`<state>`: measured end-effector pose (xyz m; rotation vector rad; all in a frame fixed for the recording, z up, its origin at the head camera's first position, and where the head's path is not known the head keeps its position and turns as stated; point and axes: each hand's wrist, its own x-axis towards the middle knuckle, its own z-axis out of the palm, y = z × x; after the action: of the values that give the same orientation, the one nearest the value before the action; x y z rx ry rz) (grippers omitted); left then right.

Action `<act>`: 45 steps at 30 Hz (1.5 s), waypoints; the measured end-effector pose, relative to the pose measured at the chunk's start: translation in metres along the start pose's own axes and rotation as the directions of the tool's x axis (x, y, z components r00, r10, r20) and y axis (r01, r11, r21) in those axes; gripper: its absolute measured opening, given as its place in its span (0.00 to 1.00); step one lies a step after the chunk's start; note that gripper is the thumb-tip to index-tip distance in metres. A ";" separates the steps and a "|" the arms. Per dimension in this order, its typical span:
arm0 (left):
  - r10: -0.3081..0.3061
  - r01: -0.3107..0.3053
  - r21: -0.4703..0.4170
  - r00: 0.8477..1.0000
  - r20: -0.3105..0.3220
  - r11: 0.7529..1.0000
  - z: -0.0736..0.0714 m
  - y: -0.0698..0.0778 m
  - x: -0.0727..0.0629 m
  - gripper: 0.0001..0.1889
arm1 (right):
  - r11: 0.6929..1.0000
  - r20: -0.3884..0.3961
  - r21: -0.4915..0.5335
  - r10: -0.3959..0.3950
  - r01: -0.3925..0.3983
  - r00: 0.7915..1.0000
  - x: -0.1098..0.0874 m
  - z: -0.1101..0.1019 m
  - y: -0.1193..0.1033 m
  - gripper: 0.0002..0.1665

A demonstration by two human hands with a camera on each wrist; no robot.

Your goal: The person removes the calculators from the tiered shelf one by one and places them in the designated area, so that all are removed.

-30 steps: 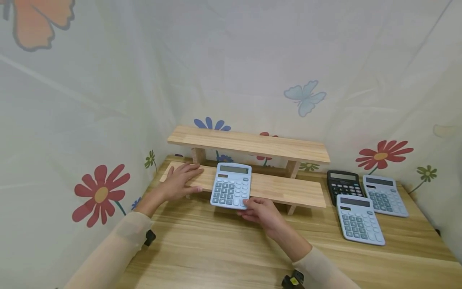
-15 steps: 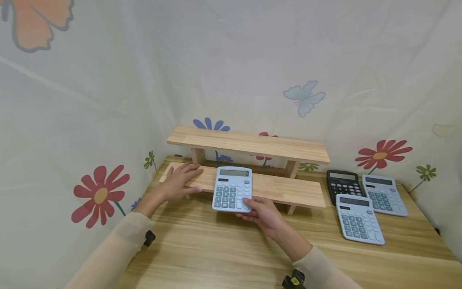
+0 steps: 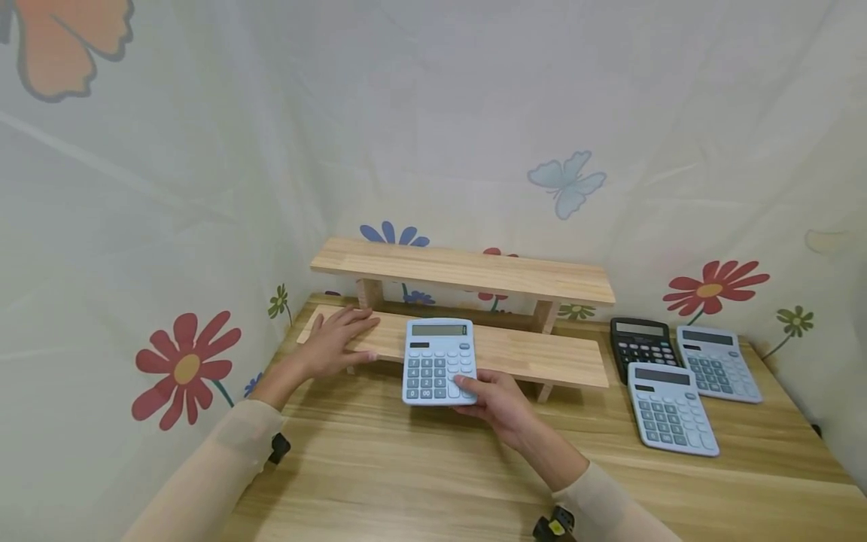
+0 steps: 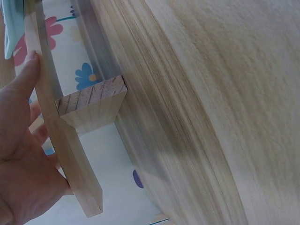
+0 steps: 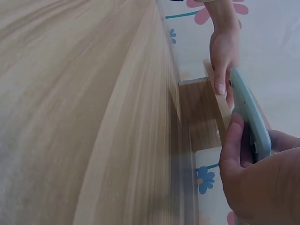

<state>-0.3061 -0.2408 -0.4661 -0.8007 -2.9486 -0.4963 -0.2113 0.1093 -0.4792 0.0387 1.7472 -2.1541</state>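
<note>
In the head view, a light blue desk calculator (image 3: 439,361) is tilted up in front of the lower board, its keys and display facing me. My right hand (image 3: 504,410) pinches its lower right corner, thumb on the keys and fingers underneath. The right wrist view shows those fingers (image 5: 234,140) behind the calculator (image 5: 253,115); its edge is close to the board, and I cannot tell whether they touch. My left hand (image 3: 335,342) rests on the left end of the lower board (image 3: 542,357), fingers extended. In the left wrist view its thumb (image 4: 29,75) lies along the board's front edge.
A two-tier wooden shelf stands on the wooden table (image 3: 379,467), with its upper board (image 3: 460,271) behind. At the right lie a black calculator (image 3: 643,346) and two more light blue calculators (image 3: 719,365) (image 3: 670,410). A flower-printed curtain (image 3: 433,135) hangs behind and to the left.
The held calculator has come slightly toward me and to the right, turning straighter to the view. My right thumb now lies higher relative to its lower edge. The left hand stays on the board.
</note>
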 end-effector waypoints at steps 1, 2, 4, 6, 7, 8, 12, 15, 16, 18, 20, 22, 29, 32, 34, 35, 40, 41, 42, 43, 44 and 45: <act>0.000 0.000 -0.002 1.000 0.001 1.000 0.000 0.000 -0.001 0.41 | 1.000 0.000 -0.001 -0.003 0.003 1.000 0.000 -0.001 0.000 0.22; 0.000 0.000 -0.003 1.000 0.000 1.000 0.000 0.000 -0.001 0.41 | 1.000 -0.002 -0.001 -0.005 0.005 1.000 0.000 -0.001 0.000 0.22; 0.004 -0.004 -0.009 1.000 -0.001 1.000 0.000 0.000 -0.002 0.41 | 1.000 -0.003 -0.005 -0.010 0.010 1.000 0.000 -0.002 0.000 0.22; 0.007 -0.007 -0.011 1.000 -0.004 1.000 0.000 0.000 -0.002 0.41 | 1.000 -0.004 -0.007 -0.013 0.013 1.000 0.001 -0.003 -0.001 0.21; 0.008 -0.008 -0.012 1.000 -0.004 1.000 0.000 0.000 -0.002 0.41 | 1.000 -0.002 -0.008 -0.014 0.014 1.000 0.001 -0.004 -0.003 0.21; 0.008 -0.008 -0.011 1.000 -0.005 1.000 0.000 0.000 -0.002 0.41 | 1.000 0.000 -0.008 -0.014 0.014 1.000 0.001 -0.004 -0.004 0.21; 0.008 -0.008 -0.015 1.000 -0.008 1.000 0.000 -0.001 -0.001 0.42 | 0.999 0.009 -0.039 -0.018 0.018 1.000 -0.001 -0.008 -0.009 0.22; 0.020 -0.020 -0.028 1.000 -0.017 0.999 0.001 -0.002 -0.001 0.42 | 0.997 0.020 -0.070 -0.022 0.024 1.000 -0.004 -0.016 -0.012 0.24; 0.022 -0.023 -0.034 1.000 -0.018 0.999 0.002 -0.002 -0.001 0.43 | 0.997 0.029 -0.078 -0.026 0.028 0.999 -0.006 -0.019 -0.013 0.24; 0.031 -0.032 -0.039 0.999 -0.022 0.999 0.003 -0.003 -0.001 0.43 | 0.995 0.044 -0.092 -0.031 0.035 0.999 -0.008 -0.026 -0.016 0.26; 0.037 -0.038 -0.041 0.999 -0.024 0.998 0.002 -0.003 -0.001 0.43 | 0.993 0.059 -0.109 -0.039 0.045 0.997 -0.011 -0.032 -0.019 0.26; 0.035 -0.036 -0.038 0.999 -0.020 0.999 0.002 -0.002 -0.001 0.42 | 0.988 0.075 -0.139 -0.051 0.062 0.996 -0.014 -0.039 -0.022 0.26; 0.032 -0.033 -0.029 0.999 -0.014 0.999 0.001 0.000 -0.002 0.41 | 0.972 0.053 -0.223 -0.068 0.078 0.996 -0.027 -0.065 -0.037 0.28; 0.038 -0.038 -0.030 0.999 -0.021 0.999 0.000 -0.001 -0.002 0.41 | 0.968 0.018 -0.240 -0.065 0.068 0.998 -0.032 -0.075 -0.044 0.29; 0.037 -0.038 -0.032 0.999 -0.018 0.999 0.000 -0.001 -0.002 0.41 | 0.968 -0.010 -0.246 -0.062 0.057 0.998 -0.034 -0.082 -0.048 0.29; 0.037 -0.038 -0.033 0.999 -0.014 0.999 0.000 -0.001 -0.002 0.41 | 0.967 -0.020 -0.251 -0.063 0.056 0.998 -0.036 -0.086 -0.050 0.29; 0.043 -0.043 -0.044 0.999 -0.011 0.998 0.002 -0.003 -0.001 0.42 | 0.957 -0.022 -0.278 -0.087 0.077 0.996 -0.043 -0.105 -0.058 0.30; 0.047 -0.047 -0.045 0.999 -0.012 0.998 0.003 -0.005 -0.001 0.42 | 0.954 -0.014 -0.288 -0.092 0.084 0.996 -0.044 -0.110 -0.060 0.31; 0.051 -0.052 -0.046 0.999 -0.013 0.998 0.004 -0.007 -0.001 0.43 | 0.952 -0.016 -0.294 -0.095 0.086 0.995 -0.045 -0.114 -0.061 0.32; 0.056 -0.056 -0.050 0.998 -0.018 0.997 0.004 -0.009 -0.001 0.43 | 0.951 -0.020 -0.299 -0.093 0.083 0.995 -0.046 -0.118 -0.062 0.33; 0.062 -0.063 -0.052 0.998 -0.023 0.997 0.005 -0.010 0.000 0.43 | 0.949 -0.025 -0.304 -0.092 0.080 0.995 -0.047 -0.122 -0.063 0.34; 0.067 -0.068 -0.056 0.997 -0.031 0.996 0.005 -0.010 0.000 0.43 | 0.949 -0.031 -0.307 -0.089 0.075 0.996 -0.048 -0.126 -0.064 0.35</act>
<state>-0.3105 -0.2475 -0.4735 -0.8877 -2.8820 -0.5848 -0.2116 0.2528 -0.4362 -0.0680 2.1237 -1.9241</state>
